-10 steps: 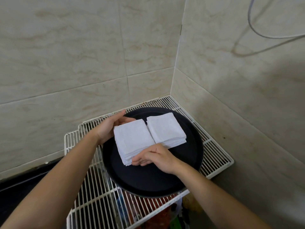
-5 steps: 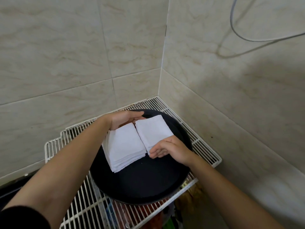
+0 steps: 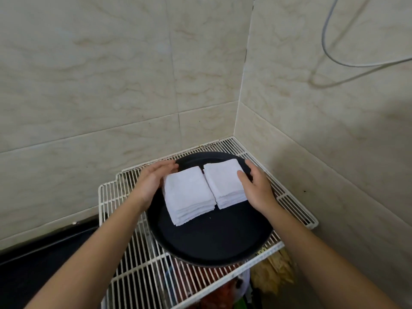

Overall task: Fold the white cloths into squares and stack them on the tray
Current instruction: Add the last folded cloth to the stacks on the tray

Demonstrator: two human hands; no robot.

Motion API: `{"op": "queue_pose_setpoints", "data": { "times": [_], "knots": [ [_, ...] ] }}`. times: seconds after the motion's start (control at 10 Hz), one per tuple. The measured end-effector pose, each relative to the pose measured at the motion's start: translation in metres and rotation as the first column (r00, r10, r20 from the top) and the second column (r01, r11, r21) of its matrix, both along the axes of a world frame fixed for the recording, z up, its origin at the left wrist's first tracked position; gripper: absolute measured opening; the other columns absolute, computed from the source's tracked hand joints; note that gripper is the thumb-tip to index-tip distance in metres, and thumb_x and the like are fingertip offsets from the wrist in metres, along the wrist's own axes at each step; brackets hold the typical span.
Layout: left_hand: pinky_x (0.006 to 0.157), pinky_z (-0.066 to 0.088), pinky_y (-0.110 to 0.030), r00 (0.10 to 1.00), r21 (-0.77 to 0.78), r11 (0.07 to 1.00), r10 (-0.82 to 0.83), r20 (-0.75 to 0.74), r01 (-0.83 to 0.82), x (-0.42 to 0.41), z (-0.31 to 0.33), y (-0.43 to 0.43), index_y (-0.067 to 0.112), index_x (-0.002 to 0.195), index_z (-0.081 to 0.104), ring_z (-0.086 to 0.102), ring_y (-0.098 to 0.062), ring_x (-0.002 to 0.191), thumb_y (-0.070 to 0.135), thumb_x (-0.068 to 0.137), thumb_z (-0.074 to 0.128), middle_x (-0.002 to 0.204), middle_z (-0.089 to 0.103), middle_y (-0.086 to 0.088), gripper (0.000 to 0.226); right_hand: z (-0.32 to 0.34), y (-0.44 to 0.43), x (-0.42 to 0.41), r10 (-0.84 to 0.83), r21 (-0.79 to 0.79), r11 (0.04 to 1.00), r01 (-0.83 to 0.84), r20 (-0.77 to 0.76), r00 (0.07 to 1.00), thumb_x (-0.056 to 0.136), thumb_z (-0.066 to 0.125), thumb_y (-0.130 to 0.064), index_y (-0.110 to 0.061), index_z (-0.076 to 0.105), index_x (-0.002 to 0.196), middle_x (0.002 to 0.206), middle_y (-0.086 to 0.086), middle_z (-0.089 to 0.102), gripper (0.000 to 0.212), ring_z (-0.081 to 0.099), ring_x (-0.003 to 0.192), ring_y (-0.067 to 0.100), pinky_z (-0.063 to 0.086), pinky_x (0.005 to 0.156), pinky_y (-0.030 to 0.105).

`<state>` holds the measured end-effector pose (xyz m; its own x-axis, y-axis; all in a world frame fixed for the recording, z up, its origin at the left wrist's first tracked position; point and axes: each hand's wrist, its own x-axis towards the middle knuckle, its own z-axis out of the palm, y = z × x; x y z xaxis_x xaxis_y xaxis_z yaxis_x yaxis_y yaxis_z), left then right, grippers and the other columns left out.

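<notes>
Looking down into a corner of glossy, beige, marble-veined wall tiles [image 3: 111,85], we see a white wire rack [image 3: 124,275] made of thin parallel bars. On it sits a round black tray [image 3: 211,237] with a low raised rim and a smooth matte floor. Two piles of white cloths, folded into soft, slightly nubby squares with layered edges, lie just beside each other on the tray's far half: the left stack [image 3: 189,195] and the right stack [image 3: 225,181]. Our left hand [image 3: 151,181] keeps its flat, straight fingers pressed against the left stack's outer side. Our right hand [image 3: 256,188], which was at the stacks' near edge half a second ago, now lies along the right stack's outer side. Its fingers are extended and its thumb rests on top, clenching nothing. We judge that the hands are squaring the piles from both sides, so the folding looks done and only tidying remains.
</notes>
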<state>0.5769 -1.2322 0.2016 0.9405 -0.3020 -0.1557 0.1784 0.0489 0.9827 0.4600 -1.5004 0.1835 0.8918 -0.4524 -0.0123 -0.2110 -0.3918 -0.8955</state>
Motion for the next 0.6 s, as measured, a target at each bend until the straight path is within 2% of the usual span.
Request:
{"op": "queue_pose_setpoints", "data": {
  "times": [0.1,0.2,0.3,0.4,0.5,0.6],
  "knots": [
    [0.092,0.052,-0.034,0.993,0.047,0.992,0.114,0.016,-0.115,-0.019,-0.018,-0.002,0.011,0.102,0.075,0.069,-0.022,0.104,0.016,0.099,0.056,0.104,0.076,-0.005,0.021,-0.005,0.009,0.0,0.038,0.014,0.999,-0.038,-0.009,0.999,0.103,0.05,-0.033,-0.023,0.036,0.155,0.156,-0.004,0.04,0.054,0.038,0.143,0.015,0.031,0.119,0.037],
    [0.08,0.054,-0.03,0.982,0.075,0.979,0.19,0.005,-0.19,-0.023,-0.019,-0.011,0.013,0.096,0.076,0.071,-0.02,0.093,0.027,0.1,0.056,0.096,0.077,-0.003,0.025,-0.006,0.012,-0.002,0.05,-0.004,0.999,-0.05,-0.025,0.998,0.104,0.048,-0.027,-0.022,0.037,0.154,0.155,-0.004,0.042,0.051,0.039,0.143,0.016,0.031,0.117,0.032],
    [0.073,0.054,-0.03,0.978,0.115,0.972,0.202,0.049,-0.206,-0.024,-0.018,-0.016,0.01,0.092,0.076,0.068,-0.017,0.08,0.033,0.101,0.054,0.09,0.076,-0.007,0.033,-0.008,0.009,-0.003,0.048,0.012,0.999,-0.047,-0.016,0.999,0.105,0.047,-0.025,-0.021,0.037,0.154,0.155,-0.004,0.042,0.051,0.039,0.143,0.016,0.03,0.115,0.029],
    [0.077,0.053,-0.036,0.976,0.137,0.967,0.211,0.055,-0.217,-0.028,-0.023,-0.014,0.003,0.091,0.074,0.068,-0.022,0.08,0.042,0.101,0.051,0.093,0.073,-0.02,0.047,-0.008,0.005,-0.005,0.035,0.041,0.999,-0.035,-0.009,0.999,0.105,0.048,-0.024,-0.018,0.038,0.154,0.155,-0.002,0.042,0.05,0.04,0.142,0.017,0.031,0.115,0.03],
    [0.077,0.054,-0.03,0.975,0.143,0.966,0.208,0.074,-0.217,-0.033,-0.017,-0.015,0.004,0.098,0.073,0.069,-0.019,0.086,0.044,0.103,0.045,0.095,0.074,-0.017,0.05,-0.005,0.002,-0.005,0.068,0.064,0.996,-0.066,-0.028,0.997,0.104,0.048,-0.028,-0.019,0.035,0.155,0.156,-0.003,0.041,0.053,0.039,0.143,0.016,0.031,0.118,0.036],
    [0.084,0.049,-0.026,0.95,0.149,0.942,0.281,0.132,-0.299,-0.049,-0.002,-0.012,0.01,0.114,0.07,0.066,-0.015,0.099,0.044,0.105,0.036,0.106,0.072,-0.002,0.049,0.003,-0.002,-0.012,-0.005,0.062,0.998,0.003,0.024,1.0,0.104,0.049,-0.031,-0.02,0.037,0.154,0.154,-0.001,0.044,0.053,0.042,0.141,0.018,0.033,0.118,0.038]
  ]
}}
